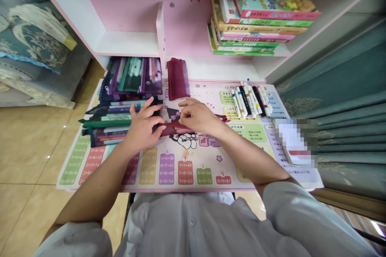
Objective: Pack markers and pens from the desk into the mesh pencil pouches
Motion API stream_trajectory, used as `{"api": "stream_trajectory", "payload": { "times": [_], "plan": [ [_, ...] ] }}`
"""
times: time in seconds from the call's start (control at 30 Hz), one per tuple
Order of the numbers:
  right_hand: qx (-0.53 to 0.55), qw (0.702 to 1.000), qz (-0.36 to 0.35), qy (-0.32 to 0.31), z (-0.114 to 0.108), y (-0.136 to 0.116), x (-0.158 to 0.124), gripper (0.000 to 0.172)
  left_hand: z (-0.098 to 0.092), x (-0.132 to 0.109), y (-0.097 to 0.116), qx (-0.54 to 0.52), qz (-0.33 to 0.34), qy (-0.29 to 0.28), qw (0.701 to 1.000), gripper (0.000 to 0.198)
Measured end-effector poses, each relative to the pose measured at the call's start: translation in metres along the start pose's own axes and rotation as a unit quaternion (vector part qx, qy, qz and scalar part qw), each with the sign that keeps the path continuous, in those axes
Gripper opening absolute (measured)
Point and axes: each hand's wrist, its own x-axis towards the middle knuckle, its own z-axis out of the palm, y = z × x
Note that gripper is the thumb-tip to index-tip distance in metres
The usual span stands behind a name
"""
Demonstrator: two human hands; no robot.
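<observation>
A dark red mesh zip pouch point(173, 129) lies across the printed desk mat, between my two hands. At its left end, my left hand point(143, 126) holds it between thumb and index finger, with the other fingers spread. My right hand point(199, 117) is curled over the pouch's middle, thumb and fingers pinched at its upper edge; the exact spot they grip is hidden. The pouch's right end shows beyond my right wrist. Behind my hands lies another dark red pouch point(177, 78), flat. Left of my left hand, mesh pouches filled with pens point(111, 118) are stacked.
More filled pouches point(132, 74) lie at the back left, under the shelf. Several markers point(251, 100) lie side by side at the right, near a blurred phone point(291, 142). Books point(259, 20) are piled on the shelf. A curtain point(340, 116) hangs along the right.
</observation>
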Motion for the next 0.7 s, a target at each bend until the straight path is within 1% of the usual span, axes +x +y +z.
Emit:
{"api": "stream_trajectory", "payload": {
  "times": [0.27, 0.7],
  "plan": [
    [0.004, 1.0, 0.013, -0.006, -0.007, 0.001, -0.005, 0.02, 0.001, 0.0, -0.001, -0.001, -0.003, -0.003, 1.0, 0.016],
    [0.002, 1.0, 0.006, 0.016, -0.008, 0.011, -0.008, 0.019, 0.001, -0.001, -0.001, 0.005, -0.006, -0.009, 1.0, 0.016]
  ]
}}
